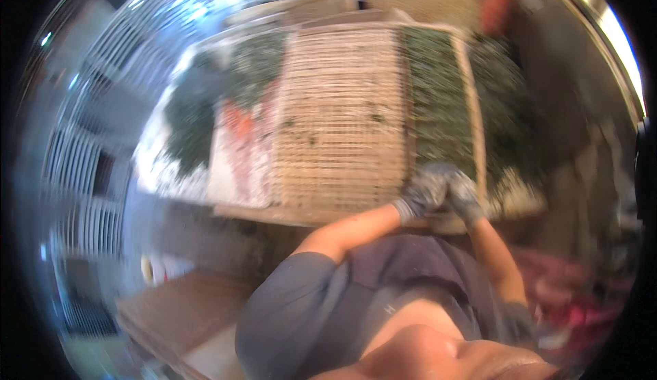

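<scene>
Green heap: a dark green, leafy mass [195, 116] lies at the left of the worktable, spreading onto a white sheet; well apart from both hands.
Printed sacking: a pale sheet with orange-red print [239, 151] sits just beside the heap, between it and the mat.
Woven mat: a tan, slatted bamboo screen [339, 116] fills the centre of the frame, its long axis running from the lower edge up toward the top; flecks of green cling to it.
Left hand: the person's grey-gloved left hand [423, 194] rests at the mat's lower right corner, fingers curled; blur hides whether it grips the frame edge or the green layer, so the hold cannot be told.
Right hand: the grey-gloved right hand [465, 199] touches the left one, just to its right, also curled, its grasp equally unclear.
Green layer: a flat bed of dark green material [438, 106] in a wooden-edged tray [473, 106] stretches up-frame from the two hands, directly ahead of them; the right hand is the nearer.
Red object: blurred red cloth or plastic [582, 305] lies at lower right.
</scene>
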`<state>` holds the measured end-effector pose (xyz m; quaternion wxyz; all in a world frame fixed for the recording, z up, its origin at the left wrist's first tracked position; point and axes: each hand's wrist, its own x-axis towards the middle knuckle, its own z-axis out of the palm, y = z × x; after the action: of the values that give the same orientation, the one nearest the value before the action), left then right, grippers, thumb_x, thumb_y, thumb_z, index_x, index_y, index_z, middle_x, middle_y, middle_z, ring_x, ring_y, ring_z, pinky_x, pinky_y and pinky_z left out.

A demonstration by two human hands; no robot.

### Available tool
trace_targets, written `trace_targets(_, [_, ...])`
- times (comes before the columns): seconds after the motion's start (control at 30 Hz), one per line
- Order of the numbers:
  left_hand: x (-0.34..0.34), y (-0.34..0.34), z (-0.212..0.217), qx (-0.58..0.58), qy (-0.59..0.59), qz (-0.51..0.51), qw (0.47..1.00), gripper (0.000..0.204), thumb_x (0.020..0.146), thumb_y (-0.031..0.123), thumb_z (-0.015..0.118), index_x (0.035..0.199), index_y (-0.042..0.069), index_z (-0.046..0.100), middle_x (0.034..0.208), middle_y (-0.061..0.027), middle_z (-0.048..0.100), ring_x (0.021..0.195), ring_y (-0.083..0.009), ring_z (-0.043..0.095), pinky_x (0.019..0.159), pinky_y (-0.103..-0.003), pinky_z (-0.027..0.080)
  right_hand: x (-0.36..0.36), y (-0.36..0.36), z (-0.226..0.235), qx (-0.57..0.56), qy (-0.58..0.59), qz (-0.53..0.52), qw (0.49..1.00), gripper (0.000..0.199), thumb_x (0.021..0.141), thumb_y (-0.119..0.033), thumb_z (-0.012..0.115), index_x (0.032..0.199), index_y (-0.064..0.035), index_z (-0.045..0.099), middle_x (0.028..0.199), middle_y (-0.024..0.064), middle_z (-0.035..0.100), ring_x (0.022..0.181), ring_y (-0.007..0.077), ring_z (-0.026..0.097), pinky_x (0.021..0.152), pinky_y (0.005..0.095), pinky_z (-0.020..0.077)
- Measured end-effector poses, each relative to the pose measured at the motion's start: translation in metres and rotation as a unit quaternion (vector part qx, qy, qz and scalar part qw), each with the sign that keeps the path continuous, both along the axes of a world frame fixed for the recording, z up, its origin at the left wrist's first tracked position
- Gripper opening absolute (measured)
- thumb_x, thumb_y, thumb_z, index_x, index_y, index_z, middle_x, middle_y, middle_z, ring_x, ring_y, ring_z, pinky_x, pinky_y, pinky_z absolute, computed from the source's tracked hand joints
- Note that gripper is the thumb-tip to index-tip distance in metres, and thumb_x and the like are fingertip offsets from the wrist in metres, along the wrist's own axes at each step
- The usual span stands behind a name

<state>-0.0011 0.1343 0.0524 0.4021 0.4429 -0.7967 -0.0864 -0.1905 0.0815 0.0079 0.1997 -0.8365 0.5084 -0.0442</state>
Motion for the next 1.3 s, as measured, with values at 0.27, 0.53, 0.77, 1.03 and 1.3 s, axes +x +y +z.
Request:
trace_targets(0.27, [-0.074, -0.057, 0.007, 0.059, -0.023, -0.009, 0.998, 0.051, 0.099, 0.023, 0.055, 0.148, 0.006, 0.053, 0.148, -0.0194, 0.057, 0.139, -0.0412, 0.050, 0.121, -0.052, 0.034, -0.007, 0.008, -0.074, -0.138, -0.216, 0.009, 0.967, 0.047, 0.101, -0.030, 0.056, 0.139, -0.0032, 0.056, 0.131, 0.0194, 0.066, 0.122, 0.0296, 0.064, 0.104, 0.0416, 0.0499])
trace_targets(0.53, [-0.098, -0.082, -0.024, 0.077, -0.127, 0.183, 0.972, 0.054, 0.100, 0.023, 0.055, 0.152, 0.009, 0.051, 0.154, -0.0182, 0.052, 0.146, -0.0427, 0.043, 0.123, -0.055, 0.032, -0.113, -0.157, 0.035, -0.018, -0.104, 0.162, 0.981, 0.061, 0.089, -0.031, 0.070, 0.143, -0.0059, 0.057, 0.128, 0.0236, 0.067, 0.117, 0.0324, 0.066, 0.102, 0.0416, 0.0531])
trace_targets(0.77, [-0.115, -0.090, -0.022, 0.138, -0.209, 0.200, 0.947, 0.061, 0.094, 0.023, 0.061, 0.153, 0.010, 0.049, 0.155, -0.0219, 0.048, 0.146, -0.0436, 0.041, 0.123, -0.058, 0.030, -0.237, -0.379, 0.000, 0.100, 0.086, -0.137, 0.982, 0.115, 0.085, -0.050, 0.081, 0.170, -0.0235, 0.008, 0.172, 0.0164, 0.022, 0.149, 0.0460, 0.038, 0.121, 0.0541, 0.0380])
trace_targets(1.03, [-0.126, -0.099, -0.017, 0.163, -0.203, 0.198, 0.945, 0.060, 0.089, 0.006, 0.062, 0.148, 0.005, 0.051, 0.150, -0.0229, 0.050, 0.142, -0.0436, 0.045, 0.120, -0.059, 0.035, -0.207, -0.439, -0.061, 0.162, 0.137, -0.025, 0.977, 0.085, 0.093, -0.028, 0.069, 0.166, -0.0236, 0.028, 0.169, 0.0167, 0.029, 0.144, 0.0414, 0.046, 0.116, 0.0483, 0.0465])
trace_targets(1.3, [-0.126, -0.106, -0.016, 0.168, -0.206, 0.173, 0.948, 0.062, 0.089, 0.003, 0.062, 0.149, 0.005, 0.050, 0.152, -0.0214, 0.050, 0.145, -0.0421, 0.043, 0.121, -0.059, 0.033, -0.202, -0.442, -0.075, 0.179, 0.103, -0.099, 0.973, 0.070, 0.091, -0.020, 0.065, 0.157, -0.0107, 0.045, 0.150, 0.0133, 0.058, 0.136, 0.0338, 0.058, 0.106, 0.0440, 0.0554])
